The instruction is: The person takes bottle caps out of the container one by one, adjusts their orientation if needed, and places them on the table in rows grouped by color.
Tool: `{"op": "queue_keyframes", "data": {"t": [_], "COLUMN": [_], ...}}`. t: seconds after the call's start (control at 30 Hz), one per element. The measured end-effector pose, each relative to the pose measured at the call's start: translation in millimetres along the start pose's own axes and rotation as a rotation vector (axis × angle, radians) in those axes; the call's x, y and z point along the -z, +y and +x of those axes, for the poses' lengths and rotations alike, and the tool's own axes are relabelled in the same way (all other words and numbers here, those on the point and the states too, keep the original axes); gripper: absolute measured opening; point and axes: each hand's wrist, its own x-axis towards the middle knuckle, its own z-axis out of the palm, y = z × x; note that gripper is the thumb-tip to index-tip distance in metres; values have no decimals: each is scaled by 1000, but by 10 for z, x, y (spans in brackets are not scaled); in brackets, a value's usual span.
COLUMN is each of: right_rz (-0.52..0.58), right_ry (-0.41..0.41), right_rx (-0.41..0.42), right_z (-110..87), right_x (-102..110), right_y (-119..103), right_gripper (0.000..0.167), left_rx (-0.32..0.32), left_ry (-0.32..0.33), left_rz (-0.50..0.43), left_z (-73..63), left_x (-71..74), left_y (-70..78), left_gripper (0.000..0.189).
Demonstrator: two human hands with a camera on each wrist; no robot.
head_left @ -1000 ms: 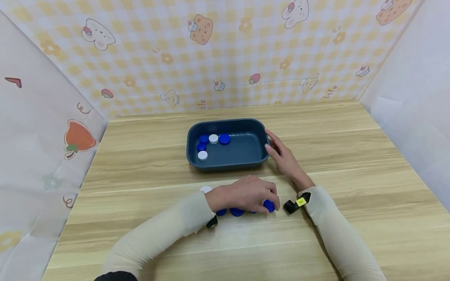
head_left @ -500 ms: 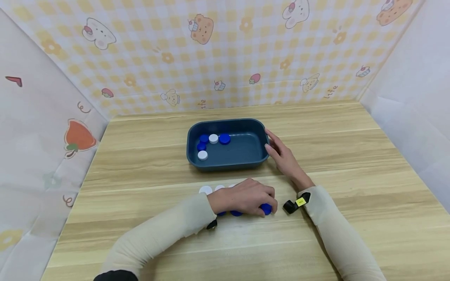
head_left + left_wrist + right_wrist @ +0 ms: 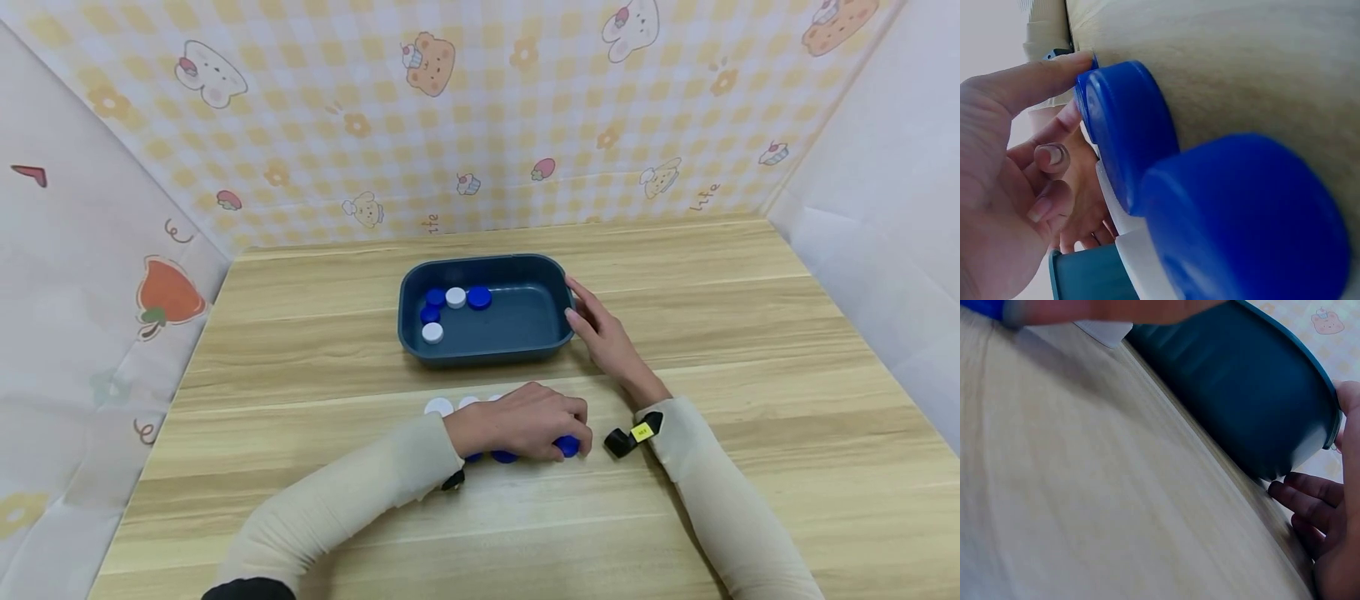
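In the head view my left hand (image 3: 525, 421) reaches across the table and pinches a blue bottle cap (image 3: 567, 447) at the right end of a row. Other blue caps (image 3: 505, 457) of this row show partly under that hand; the left wrist view has two large blue caps (image 3: 1254, 219) close up. White caps (image 3: 438, 407) form a second row behind, partly covered by the wrist. My right hand (image 3: 611, 337) holds the right end of a dark teal plastic container (image 3: 487, 359), thumb and forefinger at the rim, the other fingers low against its outer wall (image 3: 1241, 394).
Inside the container, blue caps (image 3: 479, 297) and white caps (image 3: 432, 333) sit along the left and back sides. A light wood-grain table (image 3: 750, 333) lies beneath everything. Patterned fabric (image 3: 495, 125) hangs behind, with pale sheets at both sides.
My left hand has shifted slightly left and nearer to me with the blue cap between its fingers, uncovering more white caps. My right hand and the container have stayed put.
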Motion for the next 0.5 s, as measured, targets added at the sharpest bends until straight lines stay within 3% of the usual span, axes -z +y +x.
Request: {"op": "queue_keyframes", "data": {"t": [0.5], "right_rz": [4], "right_ry": [-4], "right_rx": [-6], "right_z": [-9], "right_x": [-3], "right_y": [-22], "right_gripper": [52], "left_rx": [9], "left_ry": [2], "left_rz": [-23], "left_z": [-13], "left_x": [14], "left_y": [-3], "left_gripper": [22]}}
